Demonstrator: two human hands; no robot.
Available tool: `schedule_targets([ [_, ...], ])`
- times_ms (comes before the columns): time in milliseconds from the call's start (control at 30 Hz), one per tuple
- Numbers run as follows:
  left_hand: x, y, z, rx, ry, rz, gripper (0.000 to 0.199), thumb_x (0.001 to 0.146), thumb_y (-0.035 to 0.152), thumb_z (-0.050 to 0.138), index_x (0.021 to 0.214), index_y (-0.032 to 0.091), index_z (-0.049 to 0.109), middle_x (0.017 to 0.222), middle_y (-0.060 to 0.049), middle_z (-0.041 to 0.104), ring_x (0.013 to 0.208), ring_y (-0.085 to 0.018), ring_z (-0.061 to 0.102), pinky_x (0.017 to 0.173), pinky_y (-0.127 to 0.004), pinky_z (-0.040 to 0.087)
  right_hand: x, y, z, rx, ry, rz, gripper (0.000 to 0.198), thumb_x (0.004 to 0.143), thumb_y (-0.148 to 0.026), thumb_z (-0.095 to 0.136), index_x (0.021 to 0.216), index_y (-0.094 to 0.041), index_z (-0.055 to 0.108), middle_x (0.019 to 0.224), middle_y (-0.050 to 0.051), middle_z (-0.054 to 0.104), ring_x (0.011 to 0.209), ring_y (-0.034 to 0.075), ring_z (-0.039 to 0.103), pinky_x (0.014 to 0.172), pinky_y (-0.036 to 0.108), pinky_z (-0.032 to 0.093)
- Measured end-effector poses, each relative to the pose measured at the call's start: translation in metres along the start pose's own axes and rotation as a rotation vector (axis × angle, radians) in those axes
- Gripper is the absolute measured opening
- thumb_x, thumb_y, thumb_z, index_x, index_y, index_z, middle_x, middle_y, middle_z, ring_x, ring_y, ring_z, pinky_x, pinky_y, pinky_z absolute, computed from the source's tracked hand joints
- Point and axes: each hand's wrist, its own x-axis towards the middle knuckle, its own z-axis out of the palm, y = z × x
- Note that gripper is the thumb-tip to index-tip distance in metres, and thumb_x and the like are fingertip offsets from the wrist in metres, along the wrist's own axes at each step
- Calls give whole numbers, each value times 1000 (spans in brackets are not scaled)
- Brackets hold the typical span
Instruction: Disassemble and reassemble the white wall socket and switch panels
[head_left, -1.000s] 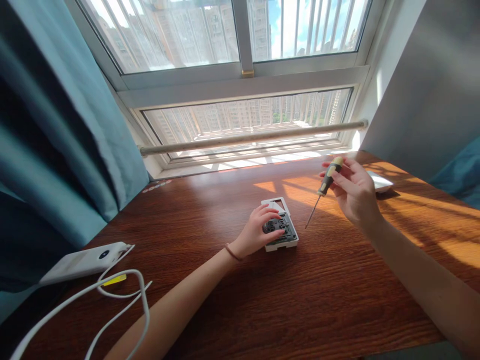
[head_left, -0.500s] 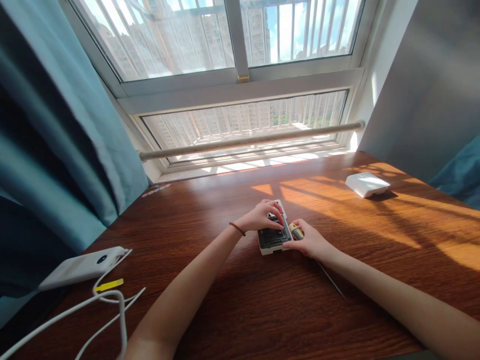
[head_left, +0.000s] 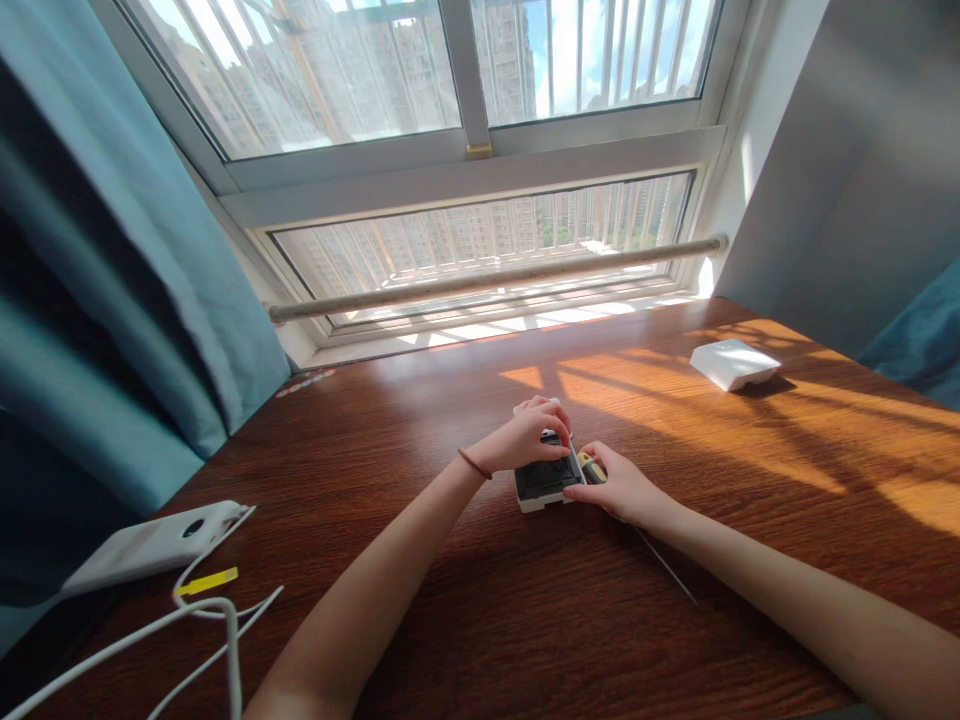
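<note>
A white box-shaped housing with a dark inside [head_left: 541, 482] lies on the wooden desk in front of me. My left hand [head_left: 529, 437] reaches over it, its fingers curled and its thumb and fingertips pinched together at the dark inside. What lies between those fingertips is too small to make out. Beside the box, my right hand [head_left: 616, 482] is closed around a screwdriver [head_left: 595, 470] with a yellow and grey handle. The thin metal shaft points down and right, towards me. My right thumb touches the near right corner of the box.
A white cover-like piece [head_left: 733, 364] sits on the right of the desk [head_left: 525, 620]. At the left lie a white power bank-like device [head_left: 157, 545], white cables [head_left: 234, 650] and a yellow tag [head_left: 210, 581]. A blue curtain [head_left: 150, 250] hangs at the left; a window with a rail [head_left: 495, 280] stands behind.
The camera view has shifted slightly. My left hand has shifted a little over the box, and the dark inside looks darker with less detail. My right hand keeps hold of the screwdriver.
</note>
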Motion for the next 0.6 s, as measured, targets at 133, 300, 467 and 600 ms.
schedule_targets([
  [133, -1, 0, -8, -224, 7, 37, 18, 76, 35, 61, 75, 18, 65, 92, -6, 63, 92, -19, 54, 87, -35, 41, 1, 2, 0, -23, -15, -21, 39, 60, -40, 70, 87, -21, 50, 58, -6, 52, 49, 12, 45, 47, 23, 32],
  [300, -5, -3, -12, -735, 38, -132, 26, 80, 36, 55, 83, 12, 60, 86, -9, 66, 82, -18, 61, 78, -32, 47, 1, 3, 0, -30, 3, -64, 37, 59, -39, 71, 84, -20, 52, 69, -2, 57, 63, 15, 51, 55, 25, 37],
  [467, -28, -26, -17, -746, 266, -341, 31, 74, 33, 62, 95, 11, 55, 76, -6, 66, 73, -16, 63, 71, -31, 49, -2, -2, 0, -56, 1, -35, 37, 60, -41, 70, 85, -20, 52, 62, -4, 55, 52, 13, 47, 49, 24, 34],
  [600, -69, -62, -25, -245, 416, -506, 30, 75, 35, 59, 97, 15, 54, 74, -3, 67, 70, -15, 63, 70, -29, 49, -3, -4, -1, -66, -4, -29, 36, 61, -41, 69, 85, -20, 52, 61, -4, 55, 48, 11, 45, 46, 23, 33],
])
